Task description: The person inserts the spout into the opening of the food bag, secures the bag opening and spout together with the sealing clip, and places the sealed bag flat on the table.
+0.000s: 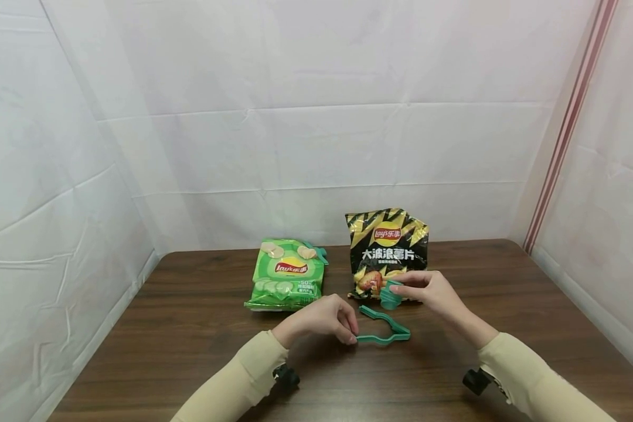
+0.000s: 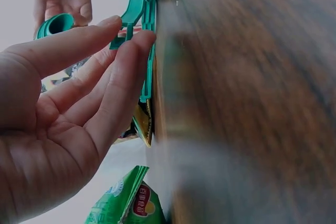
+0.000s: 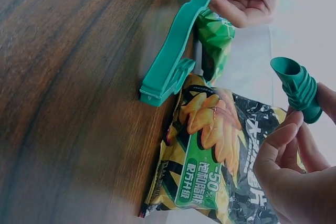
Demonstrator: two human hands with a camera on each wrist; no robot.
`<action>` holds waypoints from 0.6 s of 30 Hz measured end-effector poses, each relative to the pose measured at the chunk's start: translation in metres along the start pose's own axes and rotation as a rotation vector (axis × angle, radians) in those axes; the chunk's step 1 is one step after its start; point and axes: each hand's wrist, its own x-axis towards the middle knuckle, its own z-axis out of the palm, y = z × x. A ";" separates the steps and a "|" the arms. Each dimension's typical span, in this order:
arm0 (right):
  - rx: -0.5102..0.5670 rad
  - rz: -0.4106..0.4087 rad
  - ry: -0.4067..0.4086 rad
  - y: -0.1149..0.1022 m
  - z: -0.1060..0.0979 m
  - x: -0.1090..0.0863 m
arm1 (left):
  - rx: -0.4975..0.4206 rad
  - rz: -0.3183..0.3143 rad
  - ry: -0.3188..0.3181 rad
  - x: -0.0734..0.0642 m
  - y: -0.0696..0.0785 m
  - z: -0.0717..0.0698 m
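Note:
My left hand (image 1: 324, 319) pinches one arm end of a green plastic bag clip (image 1: 399, 332) between thumb and fingers. The clip stands spread in a V low over the table, its hinge toward the right. In my right hand (image 1: 429, 290) is a small green threaded spout (image 3: 299, 87), pinched between thumb and fingers, its hollow mouth visible in the right wrist view. Right behind the spout stands a black and yellow chip bag (image 1: 387, 243), partly covered by the right hand. The green chip bag (image 1: 287, 278) lies beyond the left hand.
A teal plastic piece (image 1: 320, 254) shows at the upper right edge of the green chip bag, mostly hidden. The brown wooden table (image 1: 190, 334) is enclosed by white cloth walls (image 1: 316, 146) at the back and sides.

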 end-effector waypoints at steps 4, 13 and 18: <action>0.004 0.005 -0.010 0.000 -0.001 -0.001 | -0.055 -0.025 -0.024 0.000 0.000 0.002; 0.031 0.004 -0.005 -0.001 -0.002 -0.002 | -0.158 -0.068 -0.044 -0.001 0.000 0.004; 0.022 0.006 0.003 -0.004 -0.003 -0.002 | -0.157 -0.074 -0.048 -0.002 0.002 0.003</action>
